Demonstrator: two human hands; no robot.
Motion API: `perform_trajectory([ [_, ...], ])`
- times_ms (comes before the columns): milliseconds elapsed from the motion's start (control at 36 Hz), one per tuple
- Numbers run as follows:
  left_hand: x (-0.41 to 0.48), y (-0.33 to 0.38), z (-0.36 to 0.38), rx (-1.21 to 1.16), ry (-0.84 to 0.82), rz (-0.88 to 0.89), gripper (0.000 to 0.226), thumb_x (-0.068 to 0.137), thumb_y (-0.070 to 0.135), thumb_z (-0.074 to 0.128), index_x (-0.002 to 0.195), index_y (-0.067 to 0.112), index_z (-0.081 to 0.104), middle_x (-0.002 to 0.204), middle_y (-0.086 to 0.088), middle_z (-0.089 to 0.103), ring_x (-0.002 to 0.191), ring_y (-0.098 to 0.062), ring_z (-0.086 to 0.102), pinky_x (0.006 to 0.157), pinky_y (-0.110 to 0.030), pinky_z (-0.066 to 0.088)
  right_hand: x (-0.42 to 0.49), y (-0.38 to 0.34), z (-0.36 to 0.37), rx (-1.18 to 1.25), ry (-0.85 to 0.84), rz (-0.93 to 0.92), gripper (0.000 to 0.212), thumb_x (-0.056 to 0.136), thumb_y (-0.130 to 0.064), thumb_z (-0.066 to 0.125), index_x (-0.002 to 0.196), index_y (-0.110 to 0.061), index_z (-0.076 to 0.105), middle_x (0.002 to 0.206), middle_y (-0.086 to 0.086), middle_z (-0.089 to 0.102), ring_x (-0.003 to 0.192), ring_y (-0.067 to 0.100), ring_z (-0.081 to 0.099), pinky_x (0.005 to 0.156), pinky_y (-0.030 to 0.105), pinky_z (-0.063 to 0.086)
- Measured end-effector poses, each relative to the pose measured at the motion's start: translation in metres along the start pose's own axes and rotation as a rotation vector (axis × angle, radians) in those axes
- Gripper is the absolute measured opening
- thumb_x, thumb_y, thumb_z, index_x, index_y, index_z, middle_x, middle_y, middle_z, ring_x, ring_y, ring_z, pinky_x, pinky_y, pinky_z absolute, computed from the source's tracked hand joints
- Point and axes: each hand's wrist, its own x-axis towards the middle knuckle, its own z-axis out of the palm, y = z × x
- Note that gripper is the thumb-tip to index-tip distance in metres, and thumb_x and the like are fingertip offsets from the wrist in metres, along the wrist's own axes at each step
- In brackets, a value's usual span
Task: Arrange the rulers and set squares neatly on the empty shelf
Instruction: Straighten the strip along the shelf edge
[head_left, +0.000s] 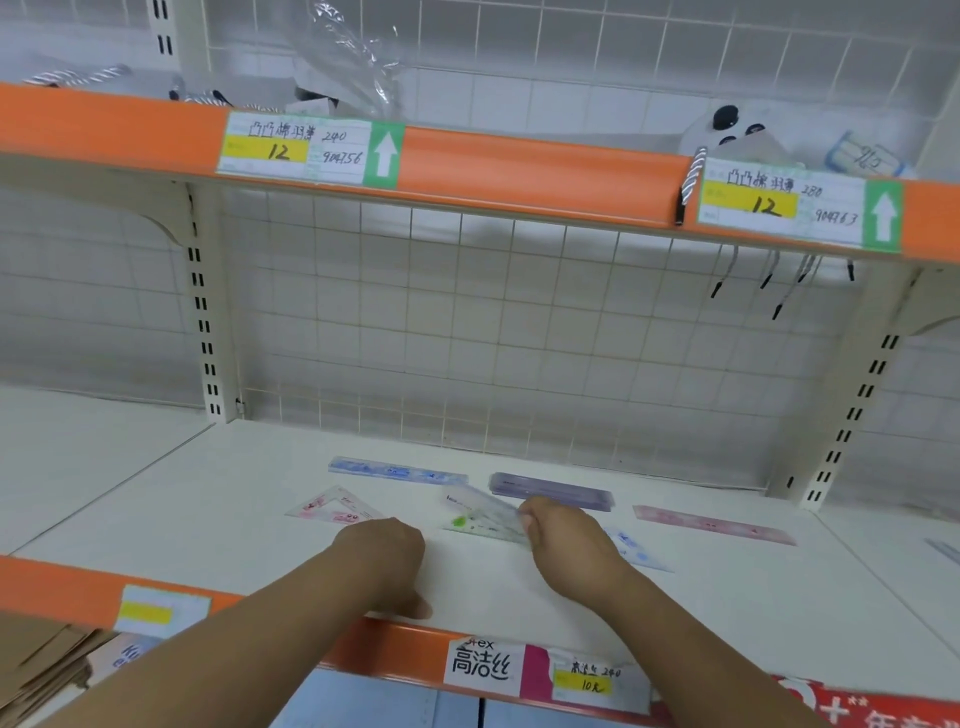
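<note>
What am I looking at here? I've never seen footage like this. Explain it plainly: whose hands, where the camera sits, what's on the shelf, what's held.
There is no machine: a person works with bare hands, and the single picture comes from a camera worn on their head, looking forward and down.

They face a white store shelf with orange price strips. Lying flat on it are a blue ruler, a purple ruler, a pink ruler, a pink set square and a blue set square partly hidden by the right arm.

The right hand grips a clear set square with green print, tilted up off the shelf. The left hand is curled with its thumb near the front edge; it seems to hold nothing, though its fingers are hidden.

The shelf above holds other goods, too blurred to name.
</note>
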Motion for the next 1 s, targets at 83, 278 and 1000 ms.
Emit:
perform_trajectory([
  [83,0.001,0.0,0.0,0.017,-0.019,0.002,0.062,0.084,0.053,0.063,0.127,0.01,0.052,0.126,-0.006,0.058,0.114,-0.024,0.057,0.09,-0.035,0.047,0.004,0.005,-0.001,-0.03,0.008,0.034,0.029,0.102,-0.029,0.032,0.111,-0.011,0.053,0.109,0.008,0.065,0.097,0.026,0.06,0.068,0.029,0.036],
  [278,0.003,0.0,0.0,0.02,-0.021,0.001,0.061,0.083,0.053,0.064,0.126,0.011,0.053,0.123,-0.005,0.06,0.111,-0.023,0.058,0.087,-0.034,0.047,0.007,0.007,-0.008,-0.002,-0.05,0.065,0.05,0.096,-0.051,0.042,0.132,-0.017,0.047,0.13,0.001,0.057,0.116,0.02,0.054,0.088,0.028,0.044],
  [1000,0.015,0.019,-0.004,0.018,-0.012,0.006,0.059,0.085,0.058,0.058,0.122,0.012,0.055,0.121,-0.005,0.06,0.111,-0.024,0.058,0.083,-0.035,0.045,0.058,0.076,0.0,-0.093,0.015,0.157,0.028,0.102,-0.032,0.036,0.127,-0.027,0.048,0.127,-0.003,0.052,0.118,0.021,0.042,0.096,0.035,0.032],
])
